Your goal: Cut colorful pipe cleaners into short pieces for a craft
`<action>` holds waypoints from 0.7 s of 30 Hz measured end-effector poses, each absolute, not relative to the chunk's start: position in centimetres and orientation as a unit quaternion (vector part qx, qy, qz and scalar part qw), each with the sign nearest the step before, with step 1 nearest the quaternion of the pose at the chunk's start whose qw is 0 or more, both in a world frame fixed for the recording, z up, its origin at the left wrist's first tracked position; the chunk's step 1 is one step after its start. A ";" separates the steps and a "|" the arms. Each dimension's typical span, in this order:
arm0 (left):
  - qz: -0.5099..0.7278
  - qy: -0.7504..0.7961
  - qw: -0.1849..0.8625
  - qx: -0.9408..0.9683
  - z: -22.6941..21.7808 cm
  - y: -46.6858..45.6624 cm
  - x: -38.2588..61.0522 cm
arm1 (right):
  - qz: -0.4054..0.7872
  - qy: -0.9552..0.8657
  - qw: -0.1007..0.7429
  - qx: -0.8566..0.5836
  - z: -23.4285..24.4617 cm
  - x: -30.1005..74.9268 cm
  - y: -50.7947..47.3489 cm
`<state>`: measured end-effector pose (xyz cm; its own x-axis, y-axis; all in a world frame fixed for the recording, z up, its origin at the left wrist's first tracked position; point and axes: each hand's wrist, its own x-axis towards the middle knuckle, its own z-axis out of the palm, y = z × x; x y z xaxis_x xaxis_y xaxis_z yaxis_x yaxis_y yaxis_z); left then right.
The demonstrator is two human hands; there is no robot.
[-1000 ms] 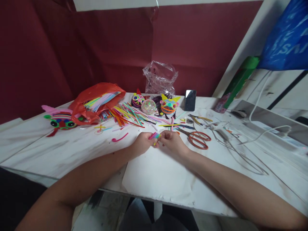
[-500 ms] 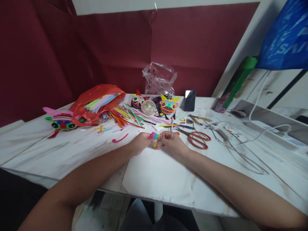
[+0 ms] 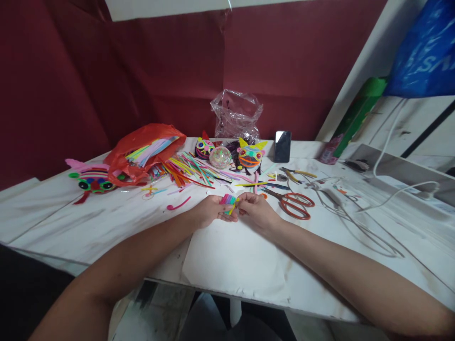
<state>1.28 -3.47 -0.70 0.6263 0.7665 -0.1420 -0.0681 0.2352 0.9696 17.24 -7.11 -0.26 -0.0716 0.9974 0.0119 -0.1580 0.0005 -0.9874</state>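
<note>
My left hand [image 3: 208, 211] is closed around the edge of a small striped piece made of pipe cleaners [image 3: 228, 199], pink, purple, turquoise and yellow. My right hand [image 3: 257, 209] pinches at the piece's right side, where a yellow pipe cleaner [image 3: 233, 209] shows between the two hands. Some of the right fingertips are hidden. Both hands hover just above a white sheet of paper [image 3: 234, 265] on the table. To the right of my right hand lie scissors with orange handles [image 3: 297, 206].
Loose pipe cleaners [image 3: 194, 169] spill from a red plastic bag [image 3: 145, 135]. Decorated animal-face balls [image 3: 250, 157] stand at the back, near a phone [image 3: 282, 147]. A pink curled pipe cleaner [image 3: 178, 204] lies left of my hands. Pliers [image 3: 296, 173] and a glue gun with its cord [image 3: 332, 196] lie at right.
The striped piece has turned slightly, so more of its face and the yellow pipe cleaner at its right show. Both hands stay in nearly the same place. The camera view has shifted a little.
</note>
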 end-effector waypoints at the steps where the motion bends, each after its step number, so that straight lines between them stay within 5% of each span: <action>1: 0.290 0.321 0.717 0.546 -0.7 -3.5 1.3 | 0.555 -0.478 0.523 -0.436 -0.3 17.2 -7.1; 8: 0.303 0.336 0.705 0.546 -0.3 -3.7 1.2 | 0.507 -0.481 0.563 -0.441 -0.2 17.6 -7.0; 14: 0.346 0.456 0.555 0.604 -0.4 -2.3 1.1 | 0.497 -0.466 0.577 -0.451 0.0 18.1 -7.2; 21: 0.196 0.563 0.419 0.685 3.4 0.0 -2.4 | 0.486 -0.482 0.564 -0.462 0.1 18.0 -7.6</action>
